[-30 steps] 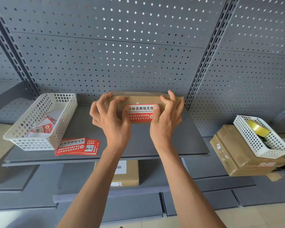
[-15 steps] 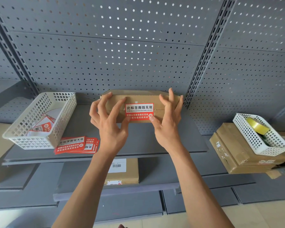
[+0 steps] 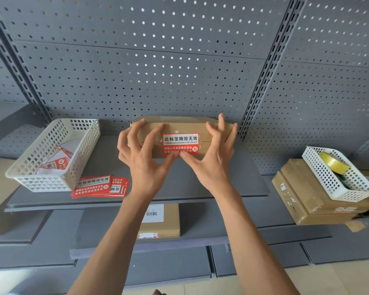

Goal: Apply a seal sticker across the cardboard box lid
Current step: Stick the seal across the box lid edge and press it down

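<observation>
Both forearms were bare, with no sleeves in view. The left hand [image 3: 144,165] and right hand [image 3: 211,162] wore no gloves, rings or watch. Fingernails were short and plain.

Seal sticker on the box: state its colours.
Sticker: white top band, red bottom; head view.

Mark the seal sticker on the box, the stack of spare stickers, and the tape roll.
seal sticker [image 3: 180,139], head view, white upper band of the label.
stack of spare stickers [image 3: 93,186], head view, face of the top sticker.
tape roll [image 3: 333,163], head view, yellow outer side.
</observation>
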A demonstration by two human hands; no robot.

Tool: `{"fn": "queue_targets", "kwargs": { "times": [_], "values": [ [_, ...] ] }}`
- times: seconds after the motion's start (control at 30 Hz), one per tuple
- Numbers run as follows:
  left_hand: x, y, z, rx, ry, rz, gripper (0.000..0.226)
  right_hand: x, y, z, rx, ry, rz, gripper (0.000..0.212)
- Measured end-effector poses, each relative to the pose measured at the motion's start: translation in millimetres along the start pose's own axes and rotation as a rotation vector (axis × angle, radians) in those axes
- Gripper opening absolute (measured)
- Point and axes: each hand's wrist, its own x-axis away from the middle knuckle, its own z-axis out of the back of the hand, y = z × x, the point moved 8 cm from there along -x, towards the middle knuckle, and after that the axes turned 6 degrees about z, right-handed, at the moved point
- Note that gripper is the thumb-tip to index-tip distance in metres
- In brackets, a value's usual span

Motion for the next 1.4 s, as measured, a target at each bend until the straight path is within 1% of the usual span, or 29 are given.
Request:
{"fn": "queue_targets", "kwargs": {
  "times": [0.1,0.27,0.53,0.87,1.0,1.17,1.27,1.4],
  "values": [
    [-1.0,-1.6,-1.2,-0.016,0.011,0.009,0.065,-0.2,2.2,-1.0,-0.005,0.002,0.0,0.092],
    [0.8,-4.6,-1.0,-0.047,0.015,-0.055,0.064,0.0,9.5,-0.6,-0.044,-0.022,0.013,0.078],
    [0.2,-8.3,1.7,-0.058,-0.048,-0.087,0.068,1.2,13.0,2.7,-0.094,-0.059,0.019,0.07],
    [1.9,-7.3,3.5,-0.053,-0.076,-0.064,0.074,2.7,12.9,4.3,-0.091,-0.07,0.027,0.07],
    [4.8,-6.3,5.1,-0.062,-0.096,-0.077,0.072,5.3,12.0,5.2,-0.094,-0.091,0.026,0.068],
    [12.5,-7.2,7.4,-0.027,-0.162,-0.068,0.07,13.1,12.6,5.2,-0.141,-0.133,-0.037,0.068],
    [17.7,-11.9,10.6,0.052,-0.231,-0.022,0.066,21.2,12.1,5.6,-0.174,-0.159,-0.077,0.07],
    [26.6,-14.9,14.8,0.13,-0.293,0.029,0.066,34.3,13.6,4.0,-0.205,-0.194,-0.119,0.076]
  ]
}}
